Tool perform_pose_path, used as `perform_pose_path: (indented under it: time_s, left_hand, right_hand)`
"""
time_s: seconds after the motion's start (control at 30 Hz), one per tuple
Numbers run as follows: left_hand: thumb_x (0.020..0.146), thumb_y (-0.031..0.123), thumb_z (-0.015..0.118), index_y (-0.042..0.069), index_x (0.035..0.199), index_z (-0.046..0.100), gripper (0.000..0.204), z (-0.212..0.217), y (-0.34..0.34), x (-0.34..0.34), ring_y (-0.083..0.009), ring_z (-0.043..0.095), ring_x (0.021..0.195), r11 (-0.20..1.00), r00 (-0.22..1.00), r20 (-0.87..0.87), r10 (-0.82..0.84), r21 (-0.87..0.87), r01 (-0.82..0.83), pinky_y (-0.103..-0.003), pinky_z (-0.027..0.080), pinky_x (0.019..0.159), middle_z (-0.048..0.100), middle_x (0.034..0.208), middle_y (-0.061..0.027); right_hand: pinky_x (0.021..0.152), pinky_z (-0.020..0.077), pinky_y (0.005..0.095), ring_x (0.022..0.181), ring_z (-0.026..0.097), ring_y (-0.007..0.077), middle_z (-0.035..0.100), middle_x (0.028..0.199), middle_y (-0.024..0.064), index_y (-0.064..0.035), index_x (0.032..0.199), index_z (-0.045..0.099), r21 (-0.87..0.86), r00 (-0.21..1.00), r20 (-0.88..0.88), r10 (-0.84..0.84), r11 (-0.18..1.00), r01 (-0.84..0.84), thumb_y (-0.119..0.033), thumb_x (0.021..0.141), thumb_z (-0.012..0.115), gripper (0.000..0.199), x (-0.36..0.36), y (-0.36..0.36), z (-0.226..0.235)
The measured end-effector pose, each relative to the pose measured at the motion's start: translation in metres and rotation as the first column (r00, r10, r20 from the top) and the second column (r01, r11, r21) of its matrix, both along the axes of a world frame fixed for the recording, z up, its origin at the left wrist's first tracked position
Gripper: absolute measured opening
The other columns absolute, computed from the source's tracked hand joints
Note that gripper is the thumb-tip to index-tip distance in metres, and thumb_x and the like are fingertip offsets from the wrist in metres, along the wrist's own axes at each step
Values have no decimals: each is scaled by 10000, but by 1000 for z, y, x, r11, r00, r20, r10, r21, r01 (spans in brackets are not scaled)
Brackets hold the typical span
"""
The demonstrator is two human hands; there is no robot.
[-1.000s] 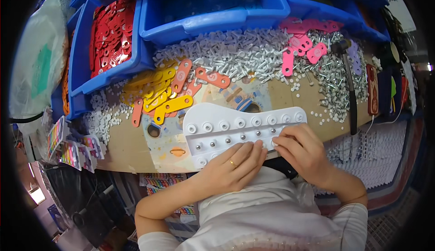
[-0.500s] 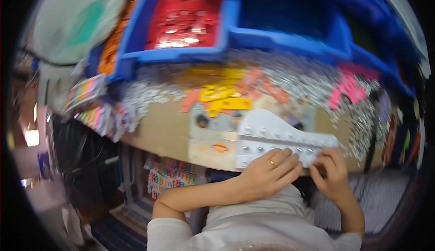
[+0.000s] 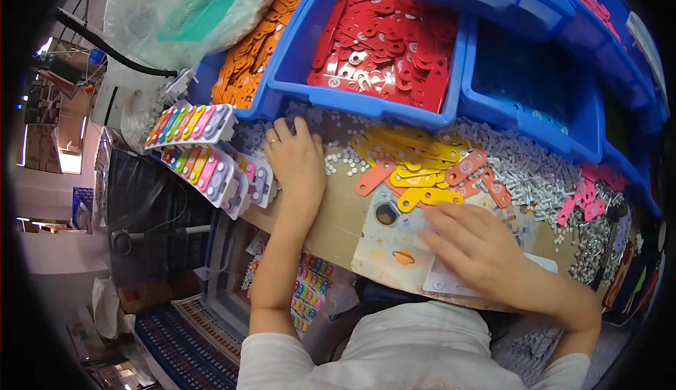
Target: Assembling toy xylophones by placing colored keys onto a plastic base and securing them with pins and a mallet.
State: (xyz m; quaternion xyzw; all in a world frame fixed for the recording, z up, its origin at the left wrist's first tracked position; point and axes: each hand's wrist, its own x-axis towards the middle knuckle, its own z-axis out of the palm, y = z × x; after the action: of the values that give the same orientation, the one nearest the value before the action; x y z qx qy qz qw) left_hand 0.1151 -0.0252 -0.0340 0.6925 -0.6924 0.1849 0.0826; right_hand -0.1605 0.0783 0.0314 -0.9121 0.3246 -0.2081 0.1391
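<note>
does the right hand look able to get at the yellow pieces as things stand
Probably yes: the right hand has its fingertips close to the nearest yellow pieces, which lie mostly uncovered, and nothing visible stands between them.

Bench [image 3: 334, 224], one: brown top, set before me, its near edge curving across my view. Black sheeting [image 3: 155, 210], glossy: left of my bench, a grey bar [image 3: 169, 233] crossing it. Striped textile [image 3: 204, 337], one: low at near left, dark blue with red and pale bands. Crate [image 3: 82, 207], one: blue, far left. White crumpled cloth or bag [image 3: 105, 309]: left, low. Pale surface [image 3: 56, 298]: far left; wall or floor, I cannot tell. Bright patch of light [image 3: 69, 161]: far left, source unclear.
</note>
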Motion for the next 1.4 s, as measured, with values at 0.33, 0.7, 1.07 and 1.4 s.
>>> perform_pose_path:
  time_s: [0.33,0.7,1.07,1.4]
  left_hand:
    - [785,87,566,-84,1036,565,304,-10,-14,15,-387,503,1071,980,977,-69,-201,-30,199,-419,450,903,517,1235,-242]
    - [768,-14,532,-77,1150,478,391,-9,0,17,-421,451,1137,958,932,-239,-272,27,286,-479,384,984,442,1273,-278]
    - [787,50,553,-67,1165,488,402,-10,-19,21,-390,470,1106,960,931,-248,-268,8,279,-472,411,935,477,1283,-252]
    - [773,-67,540,-63,1073,532,300,-4,30,9,-407,461,1112,877,787,-457,-415,28,479,-471,407,955,498,1223,-248]
  right_hand:
    - [1030,405,387,1181,478,372,469,1274,260,116,1132,534,-237,996,-93,-10,972,-12,-70,751,565,426,147,-123,-67]
    - [1039,389,431,1240,403,421,433,1290,277,67,1114,457,30,996,26,84,996,-85,40,691,551,435,138,-124,-74]
    - [1015,411,426,1229,449,378,424,1374,230,41,1076,534,-56,1000,1,28,998,-28,-17,720,585,365,147,-140,-75]
    - [986,463,399,1269,419,343,454,1371,152,17,1042,557,230,988,-103,115,969,-89,-81,697,705,389,103,-108,-58]
